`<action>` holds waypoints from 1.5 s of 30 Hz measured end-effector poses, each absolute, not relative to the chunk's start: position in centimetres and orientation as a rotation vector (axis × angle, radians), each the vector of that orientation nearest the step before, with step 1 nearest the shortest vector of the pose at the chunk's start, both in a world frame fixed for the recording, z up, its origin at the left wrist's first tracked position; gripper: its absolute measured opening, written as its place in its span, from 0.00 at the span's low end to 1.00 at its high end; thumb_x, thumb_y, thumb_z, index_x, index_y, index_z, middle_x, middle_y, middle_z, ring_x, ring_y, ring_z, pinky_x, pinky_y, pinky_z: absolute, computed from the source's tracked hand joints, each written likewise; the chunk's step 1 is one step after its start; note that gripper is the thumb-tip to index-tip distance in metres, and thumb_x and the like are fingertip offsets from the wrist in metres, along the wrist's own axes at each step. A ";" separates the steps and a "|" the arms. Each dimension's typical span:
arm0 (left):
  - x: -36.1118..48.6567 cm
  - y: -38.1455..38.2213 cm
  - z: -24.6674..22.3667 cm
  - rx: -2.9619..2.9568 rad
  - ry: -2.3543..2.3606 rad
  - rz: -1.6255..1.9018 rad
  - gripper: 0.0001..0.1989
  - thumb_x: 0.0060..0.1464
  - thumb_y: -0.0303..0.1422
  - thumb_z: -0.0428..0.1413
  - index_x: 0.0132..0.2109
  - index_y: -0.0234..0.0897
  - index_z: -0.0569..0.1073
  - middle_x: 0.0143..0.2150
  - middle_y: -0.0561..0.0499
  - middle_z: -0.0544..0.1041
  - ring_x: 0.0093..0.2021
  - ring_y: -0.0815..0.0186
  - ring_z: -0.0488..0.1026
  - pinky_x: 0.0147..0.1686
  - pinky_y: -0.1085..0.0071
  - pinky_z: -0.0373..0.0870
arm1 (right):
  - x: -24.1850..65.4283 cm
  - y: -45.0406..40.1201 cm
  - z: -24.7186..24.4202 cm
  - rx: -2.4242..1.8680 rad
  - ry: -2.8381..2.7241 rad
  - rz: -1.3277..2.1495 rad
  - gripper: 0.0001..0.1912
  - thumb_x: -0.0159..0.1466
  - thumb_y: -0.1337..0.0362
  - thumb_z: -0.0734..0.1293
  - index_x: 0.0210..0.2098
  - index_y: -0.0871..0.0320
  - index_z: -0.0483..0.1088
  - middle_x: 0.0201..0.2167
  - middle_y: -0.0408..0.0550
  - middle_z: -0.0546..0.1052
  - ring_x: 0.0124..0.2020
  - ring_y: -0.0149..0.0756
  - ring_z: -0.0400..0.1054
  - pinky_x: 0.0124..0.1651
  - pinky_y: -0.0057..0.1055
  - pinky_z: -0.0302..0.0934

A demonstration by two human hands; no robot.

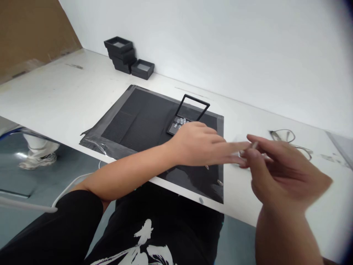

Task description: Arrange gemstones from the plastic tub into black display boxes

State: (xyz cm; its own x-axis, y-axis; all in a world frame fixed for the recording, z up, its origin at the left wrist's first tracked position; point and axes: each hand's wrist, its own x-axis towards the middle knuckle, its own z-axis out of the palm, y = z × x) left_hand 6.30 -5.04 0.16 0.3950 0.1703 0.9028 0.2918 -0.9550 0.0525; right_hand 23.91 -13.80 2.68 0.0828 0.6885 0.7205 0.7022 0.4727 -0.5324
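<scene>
My left hand reaches across the black mat, its extended fingers meeting my right hand to the right of the mat. Between the thumb and fingertips of my right hand is a small pale piece, too small to make out well. The fingertips of my left hand touch or nearly touch it. Behind my left wrist stands an open black case with a framed clear lid tilted up. Several small shiny clear pieces lie inside, partly hidden by my left hand.
Black boxes are stacked at the back left, with a single black box beside them. Eyeglasses lie behind my right hand. Small bits lie near the mat's front right corner. A white cable runs by my left elbow.
</scene>
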 end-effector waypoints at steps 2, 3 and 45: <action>4.7 -3.8 0.7 -2.525 -0.540 -1.665 0.17 0.59 0.51 0.57 0.45 0.46 0.80 0.23 0.57 0.76 0.25 0.72 0.72 0.28 0.73 0.60 | 23.9 -11.9 2.8 -1.281 -1.819 -0.153 0.16 0.60 0.67 0.72 0.48 0.50 0.80 0.31 0.45 0.80 0.28 0.34 0.71 0.27 0.31 0.68; 3.7 -3.0 1.1 -2.524 -0.613 -1.707 0.18 0.58 0.52 0.58 0.45 0.45 0.80 0.24 0.56 0.78 0.26 0.72 0.73 0.29 0.73 0.62 | 23.7 -10.9 2.7 -1.306 -1.962 -0.151 0.14 0.62 0.64 0.71 0.48 0.53 0.79 0.32 0.46 0.81 0.28 0.34 0.72 0.27 0.30 0.67; -1.2 4.3 -4.5 -3.251 -1.105 -1.551 0.11 0.58 0.37 0.60 0.43 0.34 0.77 0.44 0.48 0.83 0.44 0.64 0.79 0.44 0.68 0.72 | 21.4 -6.3 -1.2 -1.366 -1.644 0.045 0.30 0.64 0.56 0.68 0.64 0.56 0.64 0.35 0.48 0.75 0.29 0.34 0.67 0.29 0.32 0.65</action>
State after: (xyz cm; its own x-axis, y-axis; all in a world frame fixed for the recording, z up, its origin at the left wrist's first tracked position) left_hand -1.24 4.30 -4.46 0.5376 0.6993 0.4711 0.2170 -0.6547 0.7241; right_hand 21.36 -6.34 -1.19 0.0904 0.7730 0.6279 0.7376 0.3716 -0.5637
